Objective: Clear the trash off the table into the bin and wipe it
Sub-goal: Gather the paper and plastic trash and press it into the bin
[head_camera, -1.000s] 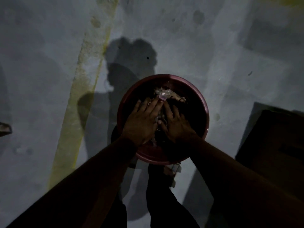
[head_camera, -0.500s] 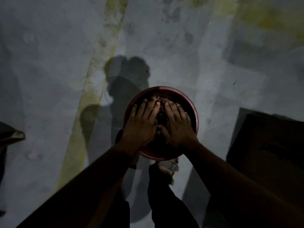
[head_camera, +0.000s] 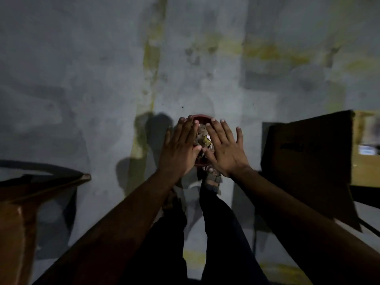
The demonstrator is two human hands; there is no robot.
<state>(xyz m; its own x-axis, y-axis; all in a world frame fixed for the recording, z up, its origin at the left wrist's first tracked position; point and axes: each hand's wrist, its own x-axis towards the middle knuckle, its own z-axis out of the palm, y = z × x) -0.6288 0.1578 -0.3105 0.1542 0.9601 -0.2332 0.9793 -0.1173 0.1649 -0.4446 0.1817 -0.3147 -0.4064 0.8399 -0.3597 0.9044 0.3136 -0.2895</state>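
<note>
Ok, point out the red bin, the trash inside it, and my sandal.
red bin (head_camera: 200,116), head view, far rim.
trash (head_camera: 202,136), head view, pile between the hands.
sandal (head_camera: 214,178), head view, strap over the foot.

A single head-worn wide-angle camera looks steeply down from standing height at the floor (head_camera: 82,79). Both forearms reach forward from the bottom edge; the hands fill the centre, close to the lens. The bin (head_camera: 202,117) lies farther below, beyond the person's feet.
</note>
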